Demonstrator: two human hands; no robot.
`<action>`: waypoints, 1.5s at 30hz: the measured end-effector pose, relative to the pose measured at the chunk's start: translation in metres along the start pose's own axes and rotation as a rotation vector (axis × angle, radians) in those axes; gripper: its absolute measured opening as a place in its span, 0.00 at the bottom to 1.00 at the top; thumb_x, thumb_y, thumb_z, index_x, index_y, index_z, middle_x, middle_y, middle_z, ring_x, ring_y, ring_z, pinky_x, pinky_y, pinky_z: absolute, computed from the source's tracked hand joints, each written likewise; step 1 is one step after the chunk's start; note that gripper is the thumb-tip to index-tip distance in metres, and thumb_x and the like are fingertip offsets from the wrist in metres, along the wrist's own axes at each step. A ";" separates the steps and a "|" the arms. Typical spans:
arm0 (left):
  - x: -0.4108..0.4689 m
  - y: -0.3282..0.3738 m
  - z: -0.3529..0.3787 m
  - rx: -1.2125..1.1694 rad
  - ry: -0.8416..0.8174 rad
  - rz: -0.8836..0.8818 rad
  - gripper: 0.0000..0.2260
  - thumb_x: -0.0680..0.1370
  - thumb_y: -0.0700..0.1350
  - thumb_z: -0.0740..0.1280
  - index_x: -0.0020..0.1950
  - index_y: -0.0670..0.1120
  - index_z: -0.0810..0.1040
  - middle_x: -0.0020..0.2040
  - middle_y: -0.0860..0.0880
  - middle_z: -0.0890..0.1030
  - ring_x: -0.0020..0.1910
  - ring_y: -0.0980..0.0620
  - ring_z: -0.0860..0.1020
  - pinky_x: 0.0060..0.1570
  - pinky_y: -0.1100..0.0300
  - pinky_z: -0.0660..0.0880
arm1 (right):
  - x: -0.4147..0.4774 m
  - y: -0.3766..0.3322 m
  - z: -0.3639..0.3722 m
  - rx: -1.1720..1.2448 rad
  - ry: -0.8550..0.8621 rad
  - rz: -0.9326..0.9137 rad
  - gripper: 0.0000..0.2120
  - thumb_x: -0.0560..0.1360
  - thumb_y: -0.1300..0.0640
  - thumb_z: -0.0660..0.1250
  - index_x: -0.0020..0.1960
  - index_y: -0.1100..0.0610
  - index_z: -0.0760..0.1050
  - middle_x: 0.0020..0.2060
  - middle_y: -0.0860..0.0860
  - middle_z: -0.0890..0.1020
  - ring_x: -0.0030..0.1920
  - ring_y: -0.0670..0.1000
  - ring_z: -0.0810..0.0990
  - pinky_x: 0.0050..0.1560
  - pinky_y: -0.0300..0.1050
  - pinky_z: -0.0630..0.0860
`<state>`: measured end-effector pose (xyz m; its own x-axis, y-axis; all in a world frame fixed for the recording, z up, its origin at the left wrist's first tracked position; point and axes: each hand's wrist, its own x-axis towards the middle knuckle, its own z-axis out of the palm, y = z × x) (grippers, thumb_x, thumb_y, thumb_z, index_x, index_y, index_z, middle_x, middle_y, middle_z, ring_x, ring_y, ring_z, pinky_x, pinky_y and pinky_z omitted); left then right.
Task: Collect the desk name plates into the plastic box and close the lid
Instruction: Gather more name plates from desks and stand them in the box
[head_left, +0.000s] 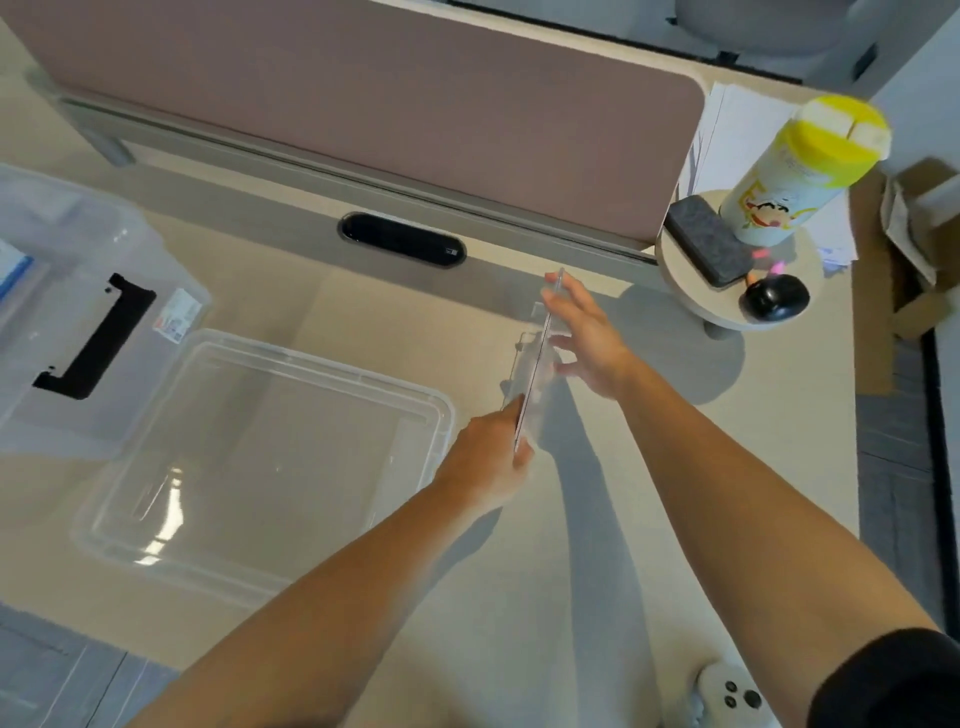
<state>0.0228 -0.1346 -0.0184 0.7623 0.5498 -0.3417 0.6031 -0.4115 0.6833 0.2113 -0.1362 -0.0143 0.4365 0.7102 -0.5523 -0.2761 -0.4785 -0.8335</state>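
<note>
A clear acrylic desk name plate (535, 374) is held edge-on above the desk, just right of the plastic box. My left hand (491, 460) grips its near end. My right hand (582, 338) holds its far end with fingers spread along its side. The clear plastic box (431, 410) lies open on the desk at the left centre, with nothing visible inside. Its clear lid (130, 239) with a black handle (96, 338) rests further left, partly out of view.
A brown desk divider (363, 104) runs along the back, with a black cable slot (402, 240) in front of it. At the right, a small round shelf (685, 291) carries a yellow-capped canister (800, 171), a grey eraser (709, 239) and a black object (776, 297). A white controller (727, 693) lies near the front edge.
</note>
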 end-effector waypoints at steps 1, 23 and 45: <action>-0.009 0.000 -0.010 0.001 0.014 0.016 0.18 0.79 0.42 0.58 0.68 0.52 0.69 0.36 0.49 0.77 0.33 0.49 0.78 0.33 0.55 0.76 | -0.009 -0.007 0.005 -0.002 0.022 -0.014 0.26 0.79 0.42 0.62 0.75 0.41 0.61 0.73 0.47 0.66 0.72 0.61 0.66 0.65 0.65 0.67; -0.244 -0.130 -0.219 -0.695 0.061 0.027 0.29 0.68 0.63 0.72 0.68 0.60 0.72 0.42 0.52 0.80 0.42 0.52 0.77 0.56 0.53 0.75 | -0.225 -0.099 0.292 -0.055 0.030 -0.294 0.20 0.78 0.43 0.65 0.69 0.44 0.68 0.57 0.43 0.73 0.63 0.63 0.73 0.62 0.69 0.72; -0.235 -0.197 -0.344 -0.260 0.313 -0.129 0.36 0.73 0.59 0.72 0.77 0.54 0.60 0.75 0.48 0.66 0.72 0.45 0.67 0.65 0.49 0.71 | -0.137 -0.175 0.401 -0.446 -0.082 -0.455 0.19 0.78 0.61 0.60 0.68 0.55 0.63 0.44 0.60 0.84 0.37 0.55 0.87 0.40 0.51 0.85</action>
<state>-0.3562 0.0673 0.1489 0.5521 0.7954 -0.2499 0.5788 -0.1499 0.8015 -0.1438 0.0571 0.2018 0.3540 0.9217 -0.1584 0.3122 -0.2761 -0.9090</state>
